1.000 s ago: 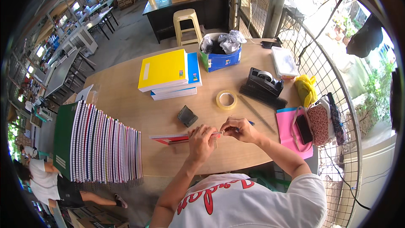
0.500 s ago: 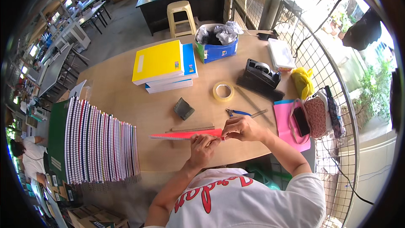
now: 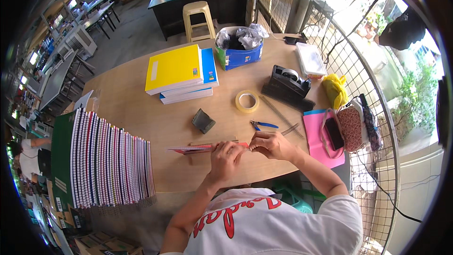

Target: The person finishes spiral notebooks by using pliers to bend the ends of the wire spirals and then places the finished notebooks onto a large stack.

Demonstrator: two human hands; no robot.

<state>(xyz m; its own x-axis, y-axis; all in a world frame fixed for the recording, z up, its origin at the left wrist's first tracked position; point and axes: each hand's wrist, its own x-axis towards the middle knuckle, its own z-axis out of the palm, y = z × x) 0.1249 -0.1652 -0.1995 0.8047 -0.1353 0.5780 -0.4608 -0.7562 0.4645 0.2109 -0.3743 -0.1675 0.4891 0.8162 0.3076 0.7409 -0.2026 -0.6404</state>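
Observation:
A thin red-covered notebook (image 3: 194, 149) is held nearly edge-on just above the table's near edge. My left hand (image 3: 224, 159) is closed round its near side. At the notebook's right end the fingers of my right hand (image 3: 272, 145) are pinched together; whatever is between them is too small to make out. Just beyond that hand lie blue-handled cutting pliers (image 3: 265, 125) and a short dark binding coil (image 3: 289, 129). A longer coil (image 3: 278, 113) stretches behind them. Partly behind the notebook is a narrow brown strip (image 3: 226, 142).
A tall stack of spiral notebooks (image 3: 111, 160) stands at left. Farther back are yellow and blue books (image 3: 174, 70), a tape roll (image 3: 247, 101), a black tape dispenser (image 3: 288, 85), a dark small block (image 3: 203, 121) and a blue box (image 3: 239, 56). A phone (image 3: 334, 133) and pouch (image 3: 349, 130) lie right.
The notebook has tipped more edge-on, so less of its red cover shows. My left hand has turned slightly on it. My right hand stays pinched at its right end.

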